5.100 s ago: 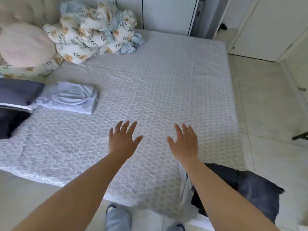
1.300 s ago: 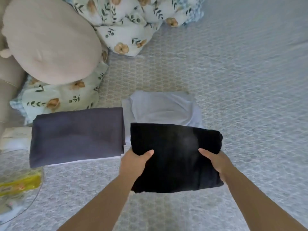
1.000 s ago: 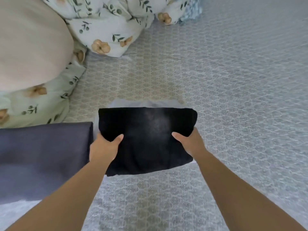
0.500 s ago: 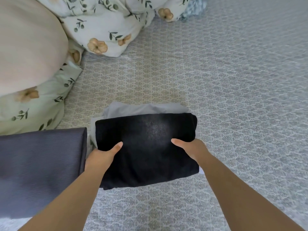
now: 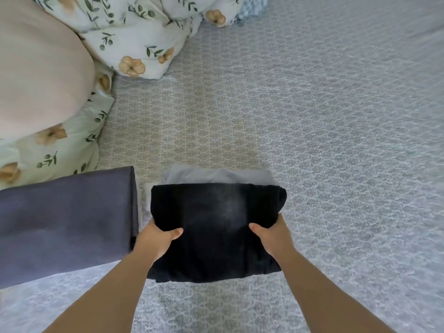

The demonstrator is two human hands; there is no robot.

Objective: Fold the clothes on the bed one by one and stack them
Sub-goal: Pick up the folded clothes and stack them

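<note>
Setting the folded black garment [image 5: 216, 227] squarely onto the folded pale grey garment [image 5: 216, 175] is the step in hand, and doing it well depends on alignment before release. The person's left hand [image 5: 156, 239] grips the black bundle's left edge with the thumb laid across the top and the other fingers tucked out of sight underneath; the right hand [image 5: 271, 236] mirrors this on the right edge, thumb on top, remaining fingers hidden below. The black piece lies near the middle of the view on the patterned bedspread [image 5: 312, 116], covering most of the pale garment, whose far edge and a strip on the left show past it. Whether the black bundle already rests fully on the lower piece or is partly carried cannot be told. A good finish would probably nudge the bundle a little farther away so the far edges line up, then lower it flat and slide the fingers out sideways, low and slowly, so the layers below are not dragged or the fold opened. Pressing lightly with the palms afterward should settle the stack. Just to the left sits a folded dark grey-purple garment [image 5: 64, 224], close enough that the left hand's knuckles could catch its edge on withdrawal. A beige cushion [image 5: 36, 68] and floral quilt [image 5: 139, 32] lie at the far left, well apart from the work.
</note>
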